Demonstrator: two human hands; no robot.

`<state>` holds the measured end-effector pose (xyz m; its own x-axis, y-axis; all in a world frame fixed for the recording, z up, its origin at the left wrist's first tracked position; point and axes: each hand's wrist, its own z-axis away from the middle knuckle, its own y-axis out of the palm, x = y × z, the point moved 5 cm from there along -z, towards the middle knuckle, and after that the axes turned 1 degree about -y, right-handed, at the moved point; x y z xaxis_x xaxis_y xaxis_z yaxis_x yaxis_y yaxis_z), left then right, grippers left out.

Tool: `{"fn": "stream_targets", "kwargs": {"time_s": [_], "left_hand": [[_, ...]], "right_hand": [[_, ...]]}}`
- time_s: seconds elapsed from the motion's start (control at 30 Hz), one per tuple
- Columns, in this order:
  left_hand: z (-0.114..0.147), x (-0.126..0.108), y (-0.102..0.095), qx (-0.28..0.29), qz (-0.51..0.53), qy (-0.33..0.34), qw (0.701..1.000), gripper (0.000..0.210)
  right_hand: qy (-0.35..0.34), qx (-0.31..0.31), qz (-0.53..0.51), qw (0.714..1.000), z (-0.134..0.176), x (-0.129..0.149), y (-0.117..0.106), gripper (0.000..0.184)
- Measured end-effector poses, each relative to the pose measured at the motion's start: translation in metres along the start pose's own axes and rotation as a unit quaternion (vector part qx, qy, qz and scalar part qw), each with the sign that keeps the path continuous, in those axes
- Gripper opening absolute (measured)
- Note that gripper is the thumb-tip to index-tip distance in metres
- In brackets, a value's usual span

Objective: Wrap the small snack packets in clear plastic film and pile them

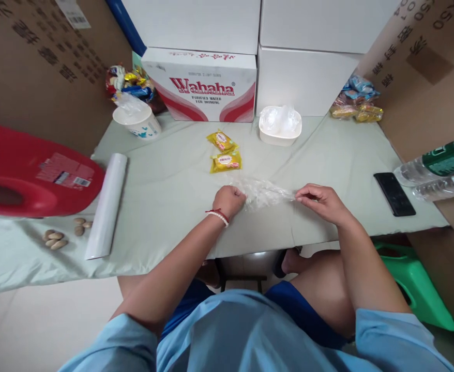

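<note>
A clear, crinkled plastic bag [268, 192] is stretched sideways just above the table, between my two hands. My left hand [230, 200], with a red and white bracelet at the wrist, is closed on the bag's left end. The fingertips of my right hand [320, 200] pinch its twisted right end. Just beyond the bag lie two yellow wrapped snacks, one upper packet [222, 140] and one lower packet [226, 161], touching each other.
A white bowl [280, 135] with clear plastic in it and a paper tub [144, 126] stand behind. At left are a white roll [108, 206], a red jug [29, 170] and several nuts [55, 239]. A phone [395, 194] and bottles [444, 160] lie right. Boxes [207, 85] wall the back.
</note>
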<state>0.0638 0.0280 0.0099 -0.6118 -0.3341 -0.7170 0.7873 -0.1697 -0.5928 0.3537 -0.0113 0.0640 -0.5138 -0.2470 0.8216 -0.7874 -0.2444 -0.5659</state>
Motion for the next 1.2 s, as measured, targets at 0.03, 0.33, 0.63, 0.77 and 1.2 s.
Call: {"fn": "stream_targets", "kwargs": {"time_s": [0.03, 0.33, 0.63, 0.77, 1.2], "left_hand": [[0.001, 0.0, -0.003, 0.001, 0.006, 0.006, 1.0, 0.026], [0.006, 0.029, -0.046, 0.201, 0.404, -0.119, 0.884, 0.021], [-0.001, 0.055, -0.075, 0.225, 0.226, -0.09, 0.943, 0.024], [0.0, 0.047, -0.104, 0.051, 0.005, -0.005, 0.999, 0.028], [0.039, -0.014, -0.002, -0.019, -0.242, 0.319, 0.916, 0.035]], "right_hand": [[0.014, -0.012, -0.013, 1.0, 0.0, -0.003, -0.002, 0.023], [0.119, -0.026, -0.091, 0.988, 0.012, -0.024, -0.02, 0.035], [0.076, 0.103, -0.041, 0.991, 0.017, -0.022, -0.006, 0.028], [0.007, 0.097, 0.072, 0.993, 0.012, -0.012, -0.001, 0.019], [-0.136, 0.346, 0.158, 0.915, 0.009, 0.045, 0.094, 0.016]]}}
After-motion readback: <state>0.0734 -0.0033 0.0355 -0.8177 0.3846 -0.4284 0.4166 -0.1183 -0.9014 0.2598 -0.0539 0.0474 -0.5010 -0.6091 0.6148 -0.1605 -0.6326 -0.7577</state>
